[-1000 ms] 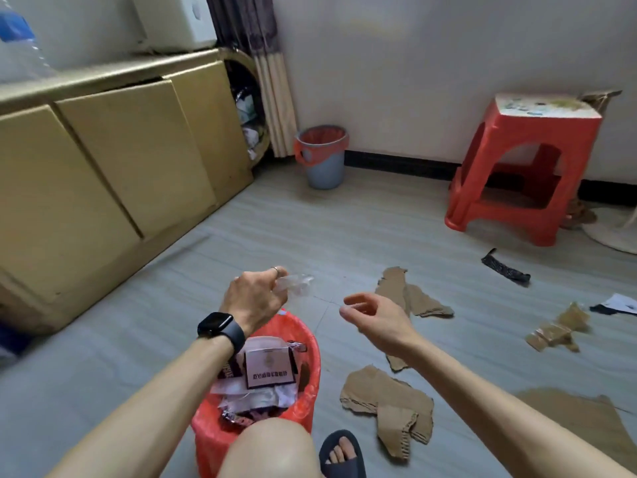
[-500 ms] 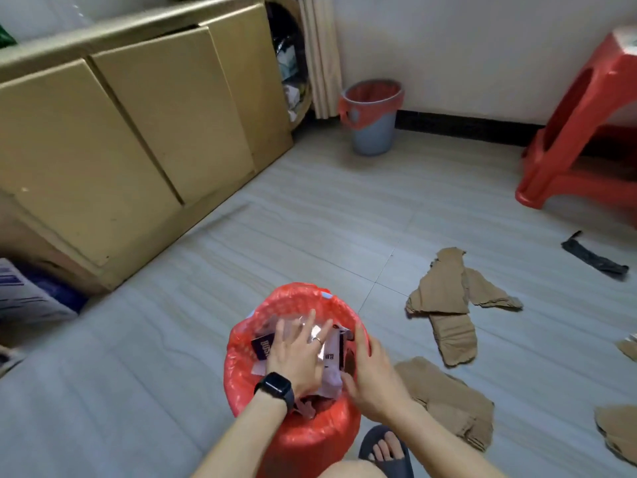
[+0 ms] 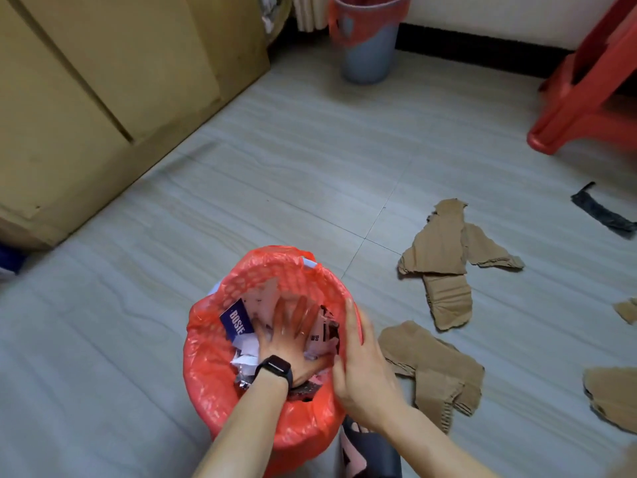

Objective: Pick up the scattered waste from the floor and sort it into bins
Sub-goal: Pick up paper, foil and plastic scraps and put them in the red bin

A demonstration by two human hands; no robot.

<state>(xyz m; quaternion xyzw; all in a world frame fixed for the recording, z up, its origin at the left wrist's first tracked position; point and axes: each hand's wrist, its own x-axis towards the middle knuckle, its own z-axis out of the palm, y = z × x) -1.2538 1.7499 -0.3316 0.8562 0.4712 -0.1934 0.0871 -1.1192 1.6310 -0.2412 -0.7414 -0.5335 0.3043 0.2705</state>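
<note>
Red liner plastic is bunching around both hands at the near bin. The left hand, with a black smartwatch on its wrist, is reaching inside the bin, fingers spread flat and pressing down on the waste, gripping nothing. The right hand is holding the bin's rim, fingers lying along the outside and the thumb hooking over the inner edge.

Beside the left palm, white paper scraps are lying packed among printed wrappers, and a blue packet lettered BOSIE is leaning just left of the left fingers. Below the right wrist a dark slipper is showing on the grey tiled floor.

Just right of the right hand a torn cardboard sheet is lying flat. Beyond it, farther right and ahead, overlapping cardboard pieces are resting, with a black strip farther out still. Far ahead of the hands a grey bin with a red liner is standing by the wall. A red plastic stool is sitting ahead to the right and a tan cabinet ahead to the left.
</note>
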